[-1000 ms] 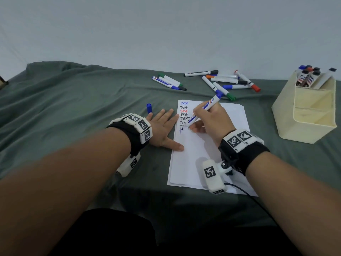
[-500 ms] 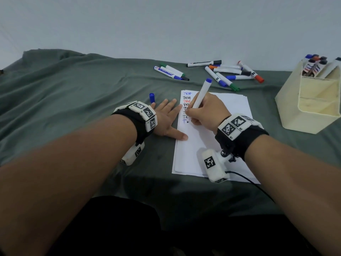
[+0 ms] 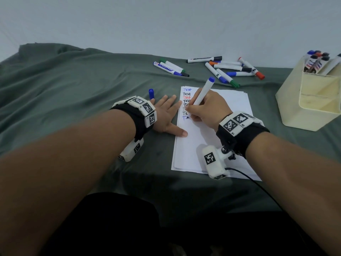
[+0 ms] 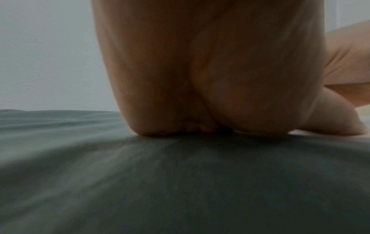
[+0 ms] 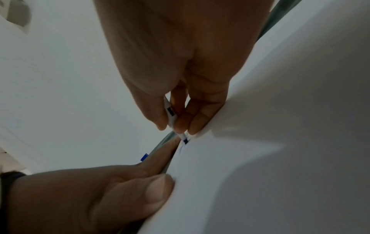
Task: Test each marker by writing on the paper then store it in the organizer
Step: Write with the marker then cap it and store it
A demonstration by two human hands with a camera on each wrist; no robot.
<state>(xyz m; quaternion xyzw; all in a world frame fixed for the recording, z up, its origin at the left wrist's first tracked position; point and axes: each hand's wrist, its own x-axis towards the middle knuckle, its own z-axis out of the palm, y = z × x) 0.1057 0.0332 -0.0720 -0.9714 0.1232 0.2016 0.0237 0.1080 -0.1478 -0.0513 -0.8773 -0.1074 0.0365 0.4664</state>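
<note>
The right hand (image 3: 206, 109) pinches the marker (image 3: 203, 92) low on its barrel, tip on the paper (image 3: 230, 108), its blue end tilted far-right. The left hand (image 3: 166, 115) lies flat, fingers straight, thumb on the paper's left edge; the cap (image 3: 151, 93) lies just beyond its fingertips.

Right hand (image 3: 208, 109) pinching a blue marker (image 3: 203, 92), tip down on the paper (image 3: 230, 111) beside a column of "Test" lines. Left hand (image 3: 166, 115) flat, thumb on the sheet's left edge. Loose blue cap (image 3: 151, 93) just beyond. Cream organizer (image 3: 313, 100) far right.
</note>
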